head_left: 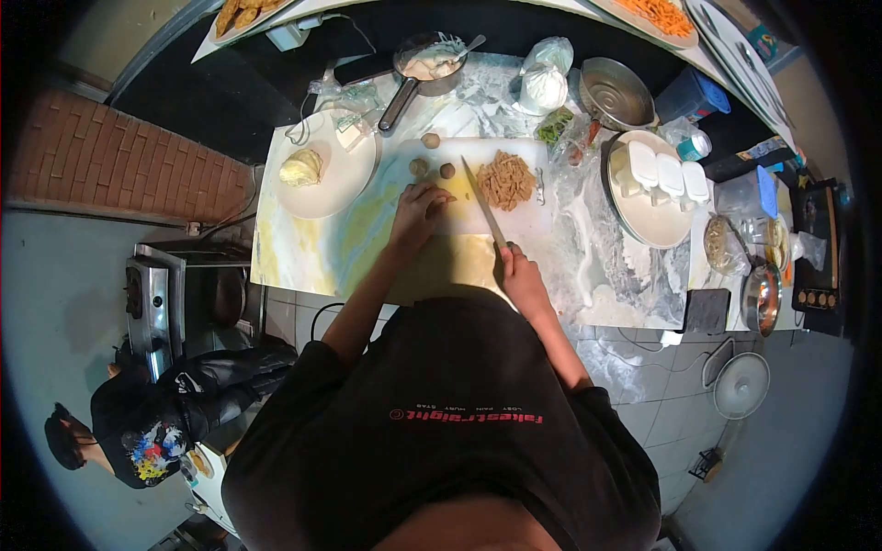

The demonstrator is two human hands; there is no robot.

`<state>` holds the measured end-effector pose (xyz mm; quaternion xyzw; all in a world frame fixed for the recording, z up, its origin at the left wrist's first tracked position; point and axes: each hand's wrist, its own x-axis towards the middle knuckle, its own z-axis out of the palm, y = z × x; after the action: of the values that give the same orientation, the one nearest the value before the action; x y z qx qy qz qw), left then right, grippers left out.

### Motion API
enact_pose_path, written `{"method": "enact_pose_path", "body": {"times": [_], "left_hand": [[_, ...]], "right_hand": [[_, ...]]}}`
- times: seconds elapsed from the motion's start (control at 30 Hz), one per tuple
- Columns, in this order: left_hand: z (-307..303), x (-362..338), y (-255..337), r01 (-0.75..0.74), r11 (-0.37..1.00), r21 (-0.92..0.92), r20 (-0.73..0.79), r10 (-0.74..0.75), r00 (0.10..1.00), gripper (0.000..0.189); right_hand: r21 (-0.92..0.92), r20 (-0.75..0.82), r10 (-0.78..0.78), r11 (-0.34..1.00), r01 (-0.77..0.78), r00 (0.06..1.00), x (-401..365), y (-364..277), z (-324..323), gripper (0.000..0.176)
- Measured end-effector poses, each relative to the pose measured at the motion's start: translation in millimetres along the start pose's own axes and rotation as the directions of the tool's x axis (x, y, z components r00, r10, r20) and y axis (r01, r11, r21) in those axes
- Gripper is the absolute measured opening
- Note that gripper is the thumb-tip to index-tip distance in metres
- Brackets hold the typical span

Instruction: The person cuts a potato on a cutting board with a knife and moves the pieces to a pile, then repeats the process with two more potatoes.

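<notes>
On a white cutting board (542,216), my right hand (522,274) is wrapped round the handle of a kitchen knife (481,200). Its blade points away from me, lying between my left hand and a heap of brown chopped strips (506,181). My left hand (421,209) rests at the board's left part with its fingers bent together; whatever lies under the fingertips is too small to make out. Just beyond those fingers sit round brown balls that look like meatballs: one (447,171) near the blade, another (419,167) to its left and a third (430,140) farther back.
To the left, a large plate (322,197) carries a pale yellow lump (301,169). A saucepan (432,84) with a spoon stands at the back, near a metal bowl (617,95). White-lidded containers (669,178) sit on a plate at right. Another person (152,413) is at lower left.
</notes>
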<state>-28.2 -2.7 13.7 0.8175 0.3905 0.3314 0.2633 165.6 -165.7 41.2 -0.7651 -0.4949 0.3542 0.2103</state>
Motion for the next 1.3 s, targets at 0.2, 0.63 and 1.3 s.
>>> {"method": "enact_pose_path", "body": {"times": [0.2, 0.63, 1.3], "left_hand": [[7, -1, 7, 0.084, 0.993, 0.084, 0.008, -0.085, 0.996, 0.017], [-20, 48, -18, -0.222, 0.879, 0.422, 0.191, 0.154, 0.969, 0.031], [-14, 16, -12, -0.267, 0.958, 0.103, 0.108, 0.256, 0.961, 0.016]], "right_hand": [[0.074, -0.001, -0.008, 0.997, 0.008, 1.0, 2, 7, -8, 0.047], [0.11, 0.151, -0.051, 0.993, 0.034, 0.987, 7, 17, -17, 0.043], [0.234, 0.011, 0.229, 0.946, -0.225, 0.973, -23, -31, 25, 0.051]]}}
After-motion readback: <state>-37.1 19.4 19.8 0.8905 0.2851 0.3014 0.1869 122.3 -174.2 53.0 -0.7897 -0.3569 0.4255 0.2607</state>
